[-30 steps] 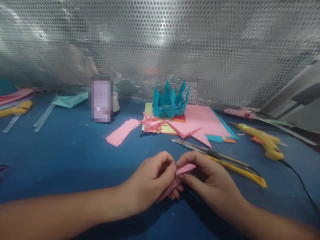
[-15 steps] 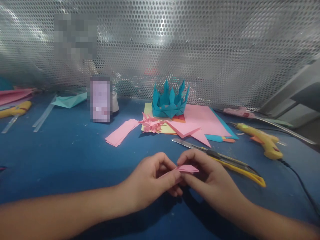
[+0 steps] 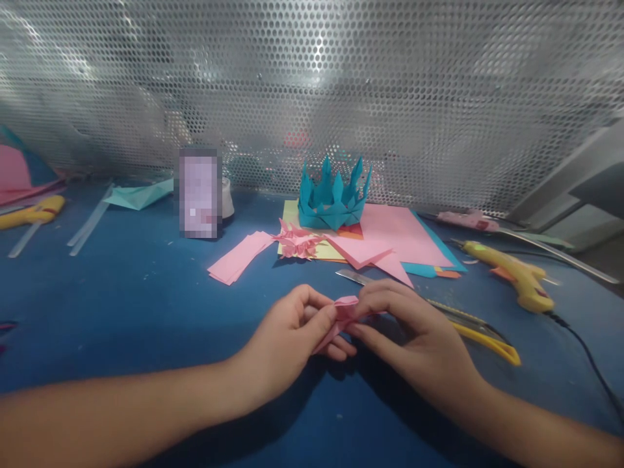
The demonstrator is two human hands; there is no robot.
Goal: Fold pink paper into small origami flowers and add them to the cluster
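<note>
A small piece of folded pink paper (image 3: 345, 311) is held between my two hands above the blue table (image 3: 160, 331). My left hand (image 3: 292, 338) pinches its left side between thumb and fingers. On the other side, the thumb and fingers of my right hand (image 3: 409, 325) grip the paper's right part. Parts of the folds are hidden behind my fingers. Just beyond my right hand lies a yellow-handled utility knife (image 3: 482, 336), its blade out and its middle covered by the hand.
Behind the hands are a stack of pink strips (image 3: 240, 259), folded pink pieces (image 3: 298, 240), a blue paper crown (image 3: 334, 198) and coloured sheets (image 3: 400, 231). A yellow glue gun (image 3: 511, 270) lies right, another glue gun (image 3: 34, 212) left. A blurred phone-like screen (image 3: 199, 195) stands near the metal mesh.
The folded pink paper has been turned and lifted slightly, and one folded end now points up between the hands. My right hand has shifted its fingers forward, covering more of the knife.
</note>
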